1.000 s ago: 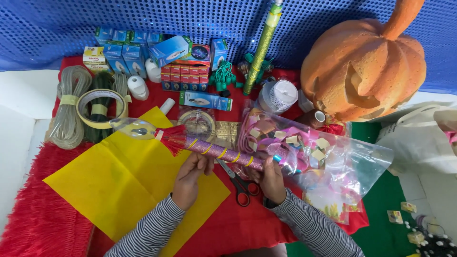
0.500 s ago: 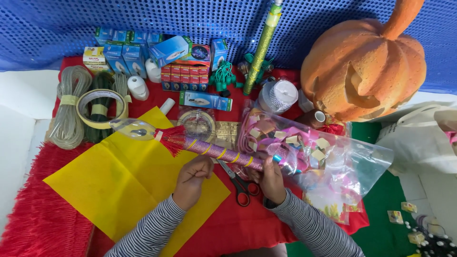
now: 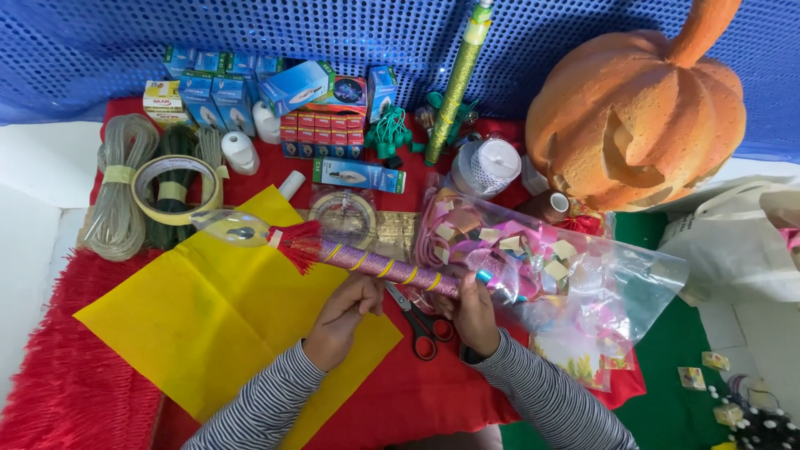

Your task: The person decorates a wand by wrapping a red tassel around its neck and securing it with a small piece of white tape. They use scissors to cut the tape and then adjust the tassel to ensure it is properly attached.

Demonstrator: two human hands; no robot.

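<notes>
Counter crowded: orange pumpkin (image 3: 637, 117) at back right, small blue boxes (image 3: 225, 83) along back, green glitter tube (image 3: 457, 83) leaning upright, tape roll (image 3: 177, 190) and coiled cord (image 3: 121, 196) at left, clear bag of paper scraps (image 3: 550, 267) at right, overlapping the stick's right end. Yellow paper sheet (image 3: 200, 325) lay on red cloth (image 3: 75, 392). Red-handled scissors (image 3: 421, 321) lay between both hands, under the stick. Purple glitter stick w/ gold bands (image 3: 379, 265) lay diagonally, red tassel end up-left. Left hand (image 3: 342, 317) curled, fingertips touching stick's middle from below. Right hand (image 3: 475, 312) closed on stick near bag end.
</notes>
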